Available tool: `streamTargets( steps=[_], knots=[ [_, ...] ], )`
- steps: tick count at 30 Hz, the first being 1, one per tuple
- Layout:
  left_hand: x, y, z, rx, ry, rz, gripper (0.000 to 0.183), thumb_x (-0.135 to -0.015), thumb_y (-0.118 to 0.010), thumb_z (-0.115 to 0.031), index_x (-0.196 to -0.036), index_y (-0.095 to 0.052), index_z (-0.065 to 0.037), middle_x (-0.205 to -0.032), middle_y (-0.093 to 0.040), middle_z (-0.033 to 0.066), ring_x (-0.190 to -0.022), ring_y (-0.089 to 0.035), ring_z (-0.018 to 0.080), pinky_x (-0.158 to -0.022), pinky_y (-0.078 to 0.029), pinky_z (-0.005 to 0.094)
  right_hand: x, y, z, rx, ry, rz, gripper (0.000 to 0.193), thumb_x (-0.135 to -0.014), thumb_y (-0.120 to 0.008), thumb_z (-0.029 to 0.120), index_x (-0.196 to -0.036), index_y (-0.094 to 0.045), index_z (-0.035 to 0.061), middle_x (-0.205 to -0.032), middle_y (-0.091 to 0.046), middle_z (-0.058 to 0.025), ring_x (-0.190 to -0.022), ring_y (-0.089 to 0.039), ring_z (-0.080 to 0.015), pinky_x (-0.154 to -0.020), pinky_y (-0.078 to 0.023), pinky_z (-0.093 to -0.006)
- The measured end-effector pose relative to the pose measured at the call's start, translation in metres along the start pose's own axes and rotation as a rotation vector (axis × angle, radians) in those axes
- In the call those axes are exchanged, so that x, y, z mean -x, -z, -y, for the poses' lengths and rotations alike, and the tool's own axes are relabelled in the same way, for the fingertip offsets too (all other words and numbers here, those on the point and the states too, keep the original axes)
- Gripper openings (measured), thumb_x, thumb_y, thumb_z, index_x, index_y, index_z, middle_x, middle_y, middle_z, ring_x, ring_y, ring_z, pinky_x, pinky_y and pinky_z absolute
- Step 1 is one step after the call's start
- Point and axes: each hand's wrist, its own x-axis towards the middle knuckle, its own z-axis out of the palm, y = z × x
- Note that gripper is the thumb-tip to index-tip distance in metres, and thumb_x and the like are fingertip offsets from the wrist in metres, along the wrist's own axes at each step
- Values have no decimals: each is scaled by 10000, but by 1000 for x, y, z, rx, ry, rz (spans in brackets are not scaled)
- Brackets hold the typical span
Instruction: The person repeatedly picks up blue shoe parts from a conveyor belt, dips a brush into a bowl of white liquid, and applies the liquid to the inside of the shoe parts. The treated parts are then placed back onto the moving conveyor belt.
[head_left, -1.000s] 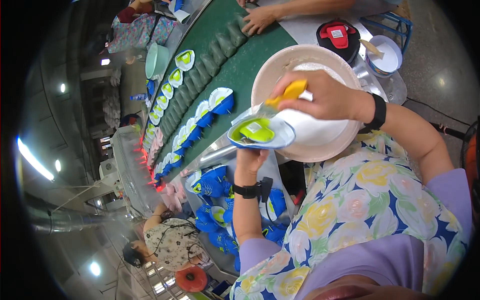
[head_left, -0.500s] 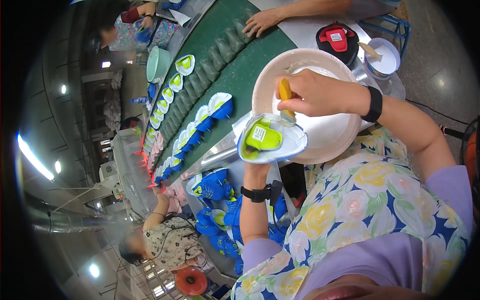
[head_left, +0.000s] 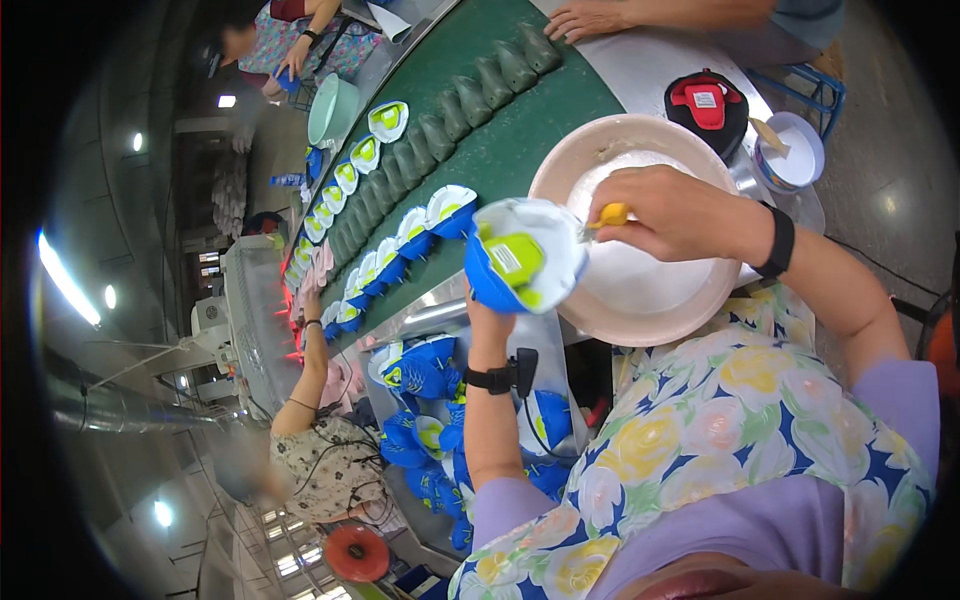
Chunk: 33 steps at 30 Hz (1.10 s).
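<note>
My left hand (head_left: 490, 316) grips a blue and white shoe upper (head_left: 548, 238) from below, its fingers mostly hidden behind it. The upper is tilted, with its white underside and lime-green tongue bearing a white label facing up. In my right hand (head_left: 668, 216) is a brush (head_left: 613, 214) with a yellow handle, its bristle end at the right edge of the upper. Both hands are at a wide pale-pink basin (head_left: 560, 160) of white liquid, the right one over it and the left beside its left rim.
Shoe uppers (head_left: 412, 230) and dark shoe lasts (head_left: 440, 138) line a green conveyor belt (head_left: 510, 120). More blue uppers (head_left: 425, 370) pile on a lower table. A white tub (head_left: 800, 150) with a brush and a red-and-black item (head_left: 706, 100) lie at the far right. Other people work along the belt.
The shoe upper has moved left and tilted, now showing more of its blue outer side. The brush has turned and shifted right to the upper's edge. The whole view has shifted slightly.
</note>
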Motion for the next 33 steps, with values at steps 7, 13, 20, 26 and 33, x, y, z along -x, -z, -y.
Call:
streamTargets(
  steps=[7,13,20,26,33],
  knots=[
    [-132,62,41,303,159,-177,262,-941,-648,-169,-1190,-570,-149,-1002,-660,20,-797,-628,148,-601,-485,292,31,-13,-30,-435,-503,-384,184,-927,-685,155,-1022,-606,19,-950,-652,-79,-823,-667,-141,-732,-529,-268],
    [-214,91,84,144,27,-359,496,-960,-457,7,-1426,-354,-129,-1165,-584,146,-871,-633,261,-663,-578,375,37,-12,-43,-553,-690,-357,192,-954,-658,157,-1078,-592,26,-983,-651,-72,-858,-660,-114,-751,-545,-234],
    [-224,151,140,-1073,63,-195,505,-793,-586,-50,-1284,-501,34,-1146,-635,277,-1073,-614,417,-919,-496,472,35,-7,-63,-725,-702,-457,261,-981,-629,227,-1114,-581,8,-998,-668,-88,-824,-650,-113,-742,-545,-242],
    [-109,154,47,-1248,-438,-325,548,-863,-657,-143,-1369,-508,7,-1253,-589,221,-1179,-557,351,-986,-449,429,44,7,-67,-660,-762,-523,285,-988,-614,241,-1116,-601,-13,-993,-689,-101,-814,-664,-113,-723,-545,-230],
    [103,301,64,-1568,416,-1070,1062,-774,-755,-524,-1548,-183,-75,-1385,-463,276,-1266,-475,381,-1032,-400,495,33,-2,-69,-503,-601,-404,266,-997,-604,242,-1133,-603,14,-983,-687,-66,-851,-648,-109,-742,-521,-246]
  ],
)
